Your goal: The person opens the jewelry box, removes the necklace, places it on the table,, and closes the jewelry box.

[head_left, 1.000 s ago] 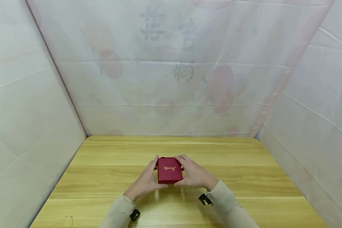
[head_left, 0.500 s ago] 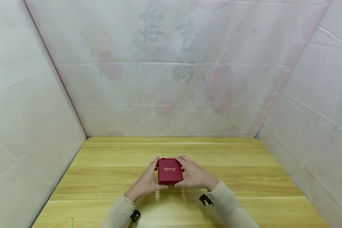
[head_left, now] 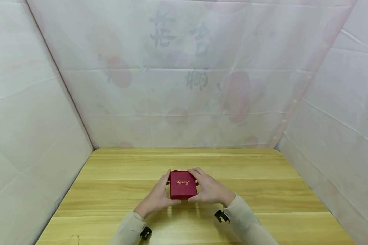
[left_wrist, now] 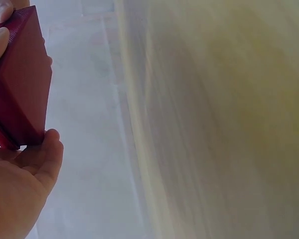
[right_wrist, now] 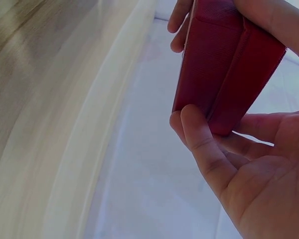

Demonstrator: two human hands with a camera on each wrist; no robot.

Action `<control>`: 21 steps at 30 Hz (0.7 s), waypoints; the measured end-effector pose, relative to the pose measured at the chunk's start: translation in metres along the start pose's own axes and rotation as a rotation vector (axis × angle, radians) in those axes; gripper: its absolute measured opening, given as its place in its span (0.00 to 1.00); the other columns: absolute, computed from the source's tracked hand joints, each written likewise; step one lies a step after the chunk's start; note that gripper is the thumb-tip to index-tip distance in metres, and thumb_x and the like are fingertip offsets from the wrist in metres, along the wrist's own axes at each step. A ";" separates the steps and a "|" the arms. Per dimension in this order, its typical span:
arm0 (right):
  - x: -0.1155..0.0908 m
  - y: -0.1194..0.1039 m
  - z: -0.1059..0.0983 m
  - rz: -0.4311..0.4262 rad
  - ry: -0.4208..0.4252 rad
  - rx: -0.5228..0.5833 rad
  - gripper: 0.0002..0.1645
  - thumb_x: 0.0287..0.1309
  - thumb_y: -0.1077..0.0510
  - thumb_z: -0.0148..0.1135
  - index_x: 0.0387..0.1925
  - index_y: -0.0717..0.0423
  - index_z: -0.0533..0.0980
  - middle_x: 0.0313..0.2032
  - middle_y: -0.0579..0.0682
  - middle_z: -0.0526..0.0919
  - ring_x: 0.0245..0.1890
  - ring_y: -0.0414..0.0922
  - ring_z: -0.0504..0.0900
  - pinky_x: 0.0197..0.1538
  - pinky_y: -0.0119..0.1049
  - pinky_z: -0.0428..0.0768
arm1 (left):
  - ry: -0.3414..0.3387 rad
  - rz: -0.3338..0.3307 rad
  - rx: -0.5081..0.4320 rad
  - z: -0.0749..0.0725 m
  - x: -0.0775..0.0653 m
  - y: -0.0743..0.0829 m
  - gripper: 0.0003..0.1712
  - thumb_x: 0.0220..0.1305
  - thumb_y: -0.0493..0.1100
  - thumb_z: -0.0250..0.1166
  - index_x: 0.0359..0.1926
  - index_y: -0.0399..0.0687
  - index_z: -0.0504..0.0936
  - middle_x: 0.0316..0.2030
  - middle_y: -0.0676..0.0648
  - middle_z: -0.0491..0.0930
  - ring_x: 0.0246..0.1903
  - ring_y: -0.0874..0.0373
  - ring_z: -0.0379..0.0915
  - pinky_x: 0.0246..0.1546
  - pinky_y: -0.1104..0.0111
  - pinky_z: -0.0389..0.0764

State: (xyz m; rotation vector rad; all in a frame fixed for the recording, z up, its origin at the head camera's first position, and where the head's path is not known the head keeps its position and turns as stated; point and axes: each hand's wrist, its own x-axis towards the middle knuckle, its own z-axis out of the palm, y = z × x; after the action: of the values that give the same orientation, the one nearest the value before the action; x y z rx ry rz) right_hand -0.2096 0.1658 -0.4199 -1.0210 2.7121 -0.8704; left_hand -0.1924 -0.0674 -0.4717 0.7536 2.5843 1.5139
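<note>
A dark red jewelry box (head_left: pixel 183 188) with gold script on its lid is held between both hands, above the wooden table. My left hand (head_left: pixel 155 195) grips its left side, thumb at the near edge and fingers toward the far side. On the opposite side, my right hand (head_left: pixel 213 189) grips the box in the same way. In the left wrist view, the box (left_wrist: pixel 27 74) shows a seam near its lower edge, with fingertips curled at its corner. The right wrist view shows the lid seam of the box (right_wrist: pixel 214 64), which looks closed, and fingers bent around it.
The wooden table (head_left: pixel 125 166) spreads around the hands. Pale printed cloth (head_left: pixel 178 92) hangs behind it, with a white cloth wall (head_left: pixel 33 119) on the left and another cloth wall (head_left: pixel 334 129) on the right. Black clips (head_left: pixel 146 233) sit at the wrists.
The hands and the box keep the same hold and place on the table's middle. Only the head view has shifted very slightly, so everything appears a little lower.
</note>
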 end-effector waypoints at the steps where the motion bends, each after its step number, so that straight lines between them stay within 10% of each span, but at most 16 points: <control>1: 0.000 0.000 0.000 0.001 -0.001 -0.002 0.56 0.41 0.45 0.76 0.68 0.59 0.58 0.57 0.47 0.67 0.46 0.39 0.74 0.49 0.39 0.78 | -0.001 0.002 0.000 0.000 0.000 0.000 0.66 0.47 0.54 0.76 0.73 0.38 0.41 0.66 0.41 0.58 0.60 0.46 0.62 0.58 0.53 0.67; 21: 0.000 0.002 0.003 -0.017 0.001 0.000 0.56 0.41 0.46 0.76 0.67 0.60 0.58 0.57 0.47 0.66 0.46 0.38 0.74 0.48 0.35 0.78 | -0.009 -0.017 0.019 0.001 0.000 -0.002 0.66 0.46 0.59 0.74 0.73 0.40 0.42 0.65 0.44 0.59 0.60 0.48 0.62 0.58 0.54 0.67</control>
State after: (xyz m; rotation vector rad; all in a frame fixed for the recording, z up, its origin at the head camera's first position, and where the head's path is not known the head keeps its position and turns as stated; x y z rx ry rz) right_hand -0.2094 0.1659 -0.4231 -1.0458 2.7086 -0.8736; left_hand -0.1929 -0.0675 -0.4744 0.7368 2.5951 1.4806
